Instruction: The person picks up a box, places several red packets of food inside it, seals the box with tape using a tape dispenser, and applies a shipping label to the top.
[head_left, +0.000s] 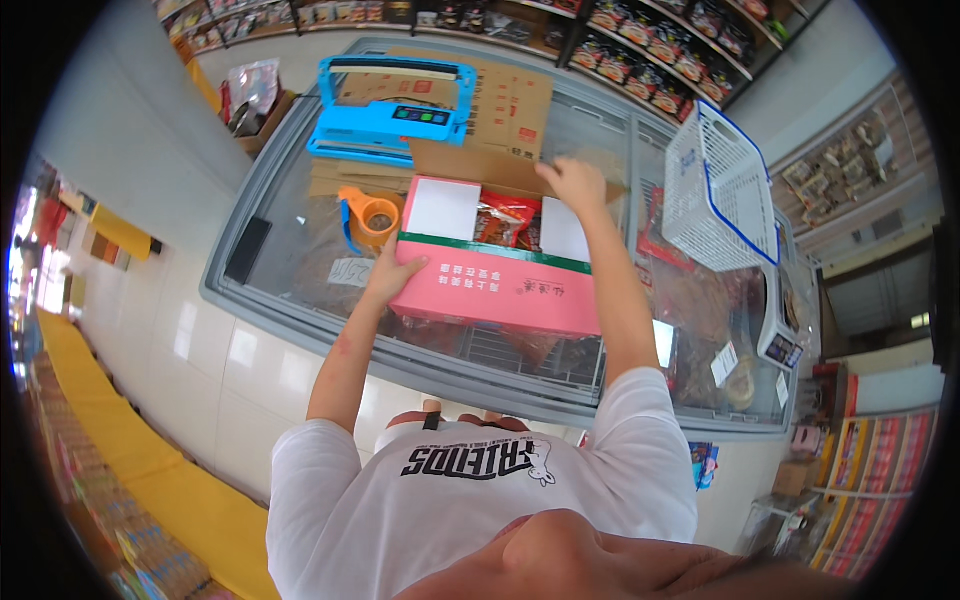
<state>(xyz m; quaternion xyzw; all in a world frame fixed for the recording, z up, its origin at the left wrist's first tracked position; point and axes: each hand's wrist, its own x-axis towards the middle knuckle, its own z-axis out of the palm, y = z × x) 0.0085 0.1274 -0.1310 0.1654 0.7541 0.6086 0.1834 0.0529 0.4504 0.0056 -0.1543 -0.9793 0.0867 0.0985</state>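
Note:
A pink cardboard box (491, 289) with a green edge stripe lies on the glass lid of a chest freezer. Its far flap (465, 166) stands raised and its two white side flaps are folded inward. Between them show red food packets (506, 217). My left hand (397, 271) grips the box's near left corner, thumb on the pink front. At the far right, my right hand (576, 184) has its fingers at the raised flap's edge. An orange tape dispenser (369, 214) with a roll of tape sits just left of the box.
Behind the box, a blue vacuum sealer (390, 124) rests on flattened cardboard (510, 105). A white plastic basket (716, 195) stands on the freezer at the right, near a white scale (780, 330). Freezer rims (300, 326) surround the glass. Stocked shelves (652, 52) stand beyond.

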